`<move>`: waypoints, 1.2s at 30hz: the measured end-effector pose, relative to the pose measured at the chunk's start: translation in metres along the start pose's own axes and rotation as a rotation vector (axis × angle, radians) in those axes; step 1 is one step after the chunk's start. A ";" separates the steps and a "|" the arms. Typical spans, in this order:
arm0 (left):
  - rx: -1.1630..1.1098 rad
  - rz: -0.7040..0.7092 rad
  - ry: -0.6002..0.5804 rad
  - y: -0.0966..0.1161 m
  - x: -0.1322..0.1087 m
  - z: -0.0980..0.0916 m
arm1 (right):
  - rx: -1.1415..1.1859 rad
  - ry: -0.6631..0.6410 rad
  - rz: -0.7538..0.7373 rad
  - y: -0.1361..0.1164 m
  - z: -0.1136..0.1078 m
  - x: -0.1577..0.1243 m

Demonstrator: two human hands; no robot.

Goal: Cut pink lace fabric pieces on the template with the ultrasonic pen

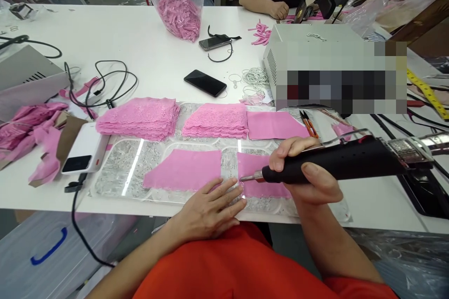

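My right hand is closed round a black handheld tool whose metal tip touches the left edge of a pink fabric piece on a clear glass mat. Flat and with fingers stretched out, my left hand presses the mat's front edge, its fingertips at the gap between that piece and a second pink fabric piece to the left. Behind them lie two stacks of pink lace and a plain pink stack.
A white box machine stands at the right, a bag of pink strips at the back. Two phones, black cables, orange snips, a white power bank and pink scraps lie around. Another person's hand rests at the far edge.
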State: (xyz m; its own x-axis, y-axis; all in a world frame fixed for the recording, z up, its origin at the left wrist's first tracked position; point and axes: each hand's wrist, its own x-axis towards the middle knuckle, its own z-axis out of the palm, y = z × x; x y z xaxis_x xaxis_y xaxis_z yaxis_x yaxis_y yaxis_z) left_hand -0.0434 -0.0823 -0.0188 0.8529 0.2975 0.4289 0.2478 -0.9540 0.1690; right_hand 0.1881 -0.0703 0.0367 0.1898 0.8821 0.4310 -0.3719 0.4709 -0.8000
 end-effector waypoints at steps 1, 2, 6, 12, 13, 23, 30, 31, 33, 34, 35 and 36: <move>0.001 0.001 -0.001 0.000 0.000 0.000 | 0.002 -0.003 0.002 0.000 0.000 0.000; 0.001 0.003 -0.001 0.000 0.000 0.000 | 0.003 -0.006 0.004 0.000 0.000 -0.001; -0.002 0.005 0.004 0.000 0.000 0.001 | -0.012 -0.021 0.005 0.000 0.001 -0.002; -0.007 -0.005 -0.012 0.000 0.000 -0.002 | -0.063 -0.022 -0.012 0.001 0.003 -0.003; -0.012 -0.004 -0.005 0.000 0.001 -0.003 | -0.075 -0.006 -0.015 -0.001 0.002 -0.002; 0.098 -0.194 0.073 -0.007 0.030 0.001 | -0.315 0.429 -0.295 -0.014 -0.026 0.008; 0.130 -0.249 -0.014 -0.010 0.036 0.014 | -0.338 0.379 -0.282 0.004 -0.019 0.007; 0.127 -0.255 -0.017 -0.010 0.036 0.015 | -0.343 0.378 -0.274 0.004 -0.019 0.007; 0.120 -0.264 -0.020 -0.011 0.035 0.016 | -0.344 0.371 -0.271 0.005 -0.019 0.007; 0.118 -0.265 -0.020 -0.011 0.034 0.016 | -0.340 0.366 -0.276 0.005 -0.019 0.007; 0.116 -0.265 -0.019 -0.011 0.034 0.016 | -0.338 0.360 -0.280 0.005 -0.019 0.007; 0.113 -0.266 -0.018 -0.011 0.034 0.017 | -0.339 0.356 -0.284 0.005 -0.020 0.007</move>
State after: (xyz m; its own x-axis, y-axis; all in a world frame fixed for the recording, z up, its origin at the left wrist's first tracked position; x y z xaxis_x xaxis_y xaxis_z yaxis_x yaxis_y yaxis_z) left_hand -0.0093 -0.0623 -0.0208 0.7590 0.5377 0.3670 0.5125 -0.8412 0.1725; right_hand 0.2054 -0.0617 0.0276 0.5562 0.6416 0.5282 0.0398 0.6144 -0.7880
